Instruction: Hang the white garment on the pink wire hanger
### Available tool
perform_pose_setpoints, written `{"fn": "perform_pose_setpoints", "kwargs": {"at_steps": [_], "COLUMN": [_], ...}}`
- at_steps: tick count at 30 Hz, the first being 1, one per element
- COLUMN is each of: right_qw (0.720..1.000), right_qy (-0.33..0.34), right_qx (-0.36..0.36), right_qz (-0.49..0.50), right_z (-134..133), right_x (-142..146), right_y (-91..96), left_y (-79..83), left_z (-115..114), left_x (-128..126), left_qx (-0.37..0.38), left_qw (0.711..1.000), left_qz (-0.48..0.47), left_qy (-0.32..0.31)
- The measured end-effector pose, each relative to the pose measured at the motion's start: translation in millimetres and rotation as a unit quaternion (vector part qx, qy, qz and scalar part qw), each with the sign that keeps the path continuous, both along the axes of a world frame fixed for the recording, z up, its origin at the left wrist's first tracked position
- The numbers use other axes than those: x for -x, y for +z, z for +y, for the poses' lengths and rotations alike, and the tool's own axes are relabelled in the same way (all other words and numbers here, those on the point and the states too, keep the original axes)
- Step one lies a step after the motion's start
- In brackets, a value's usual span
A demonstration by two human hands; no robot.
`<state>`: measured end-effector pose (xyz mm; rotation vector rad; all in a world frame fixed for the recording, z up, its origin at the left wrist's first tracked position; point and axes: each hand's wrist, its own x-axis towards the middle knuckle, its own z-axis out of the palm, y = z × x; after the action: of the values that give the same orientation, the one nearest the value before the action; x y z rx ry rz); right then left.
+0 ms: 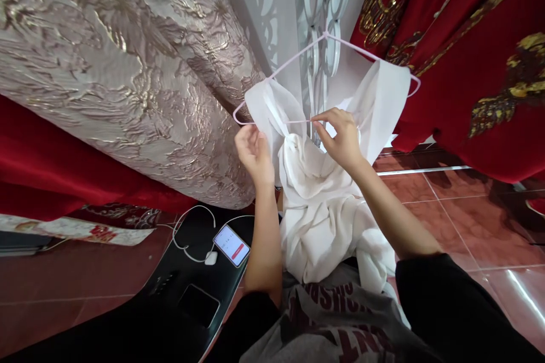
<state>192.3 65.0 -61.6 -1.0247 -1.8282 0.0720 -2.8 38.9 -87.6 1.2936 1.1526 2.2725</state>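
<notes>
A white garment (326,232) of sheer and satiny cloth hangs by its wide shoulder parts from a pale pink hanger (298,57), its lower part bunched over my lap. My left hand (255,150) is closed, fingers curled at the garment's left shoulder edge below the hanger's left end; whatever lies inside them is hidden. Thumb and forefinger of my right hand (340,135) pinch a thin pale line (297,121) in front of the neckline. I cannot tell whether this is a thread or the hanger's lower bar.
Embossed pinkish-gold fabric (140,68) hangs at left, red gold-trimmed fabric (477,79) at right. White metal scrollwork (326,0) stands behind the hanger. A lit phone (232,245), white cable (179,247) and charger case (210,258) lie on a black seat (140,317) by my left arm.
</notes>
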Motion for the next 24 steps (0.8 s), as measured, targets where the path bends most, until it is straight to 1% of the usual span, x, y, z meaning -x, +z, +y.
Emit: {"fn": "perform_pose_setpoints", "kwargs": {"at_steps": [2, 4, 7, 11, 14, 18, 20, 22, 24], "right_qw": [1.000, 0.999, 0.998, 0.998, 0.998, 0.998, 0.998, 0.998, 0.998], "right_qy": [-0.016, -0.017, -0.018, -0.026, -0.027, -0.023, -0.028, -0.025, -0.016], "right_qx": [-0.018, -0.033, -0.041, -0.027, -0.023, -0.035, -0.030, -0.021, -0.012], "right_qz": [0.014, 0.025, 0.040, 0.043, 0.044, 0.053, 0.052, 0.053, 0.058], "right_z": [-6.0, -11.8, -16.0, -16.8, -18.1, -20.2, -20.4, -20.0, -19.5], "right_x": [-1.8, -3.1, -2.3, 0.4, 0.7, 0.1, -0.2, -0.4, -0.5], "right_y": [-3.8, -4.9, -5.3, -7.4, -8.5, -8.0, -7.0, -6.0, -5.1], "left_y": [-4.9, -4.9, 0.4, 12.6, 27.0, 51.5, 65.1, 78.7, 89.8], "left_z": [0.1, -3.1, -12.7, -23.6, -25.3, -21.2, -18.5, -15.8, -12.9], "left_x": [-2.5, -5.2, -9.8, -12.7, -12.2, -12.9, -13.5, -11.8, -4.9], "left_qx": [0.061, 0.091, 0.095, 0.091, 0.091, 0.103, 0.115, 0.128, 0.137], "left_qw": [0.997, 0.992, 0.988, 0.981, 0.970, 0.946, 0.937, 0.931, 0.923], "left_qz": [-0.004, -0.018, -0.049, -0.086, -0.090, -0.089, -0.090, -0.092, -0.101], "left_qy": [-0.044, -0.080, -0.108, -0.147, -0.205, -0.293, -0.318, -0.329, -0.346]}}
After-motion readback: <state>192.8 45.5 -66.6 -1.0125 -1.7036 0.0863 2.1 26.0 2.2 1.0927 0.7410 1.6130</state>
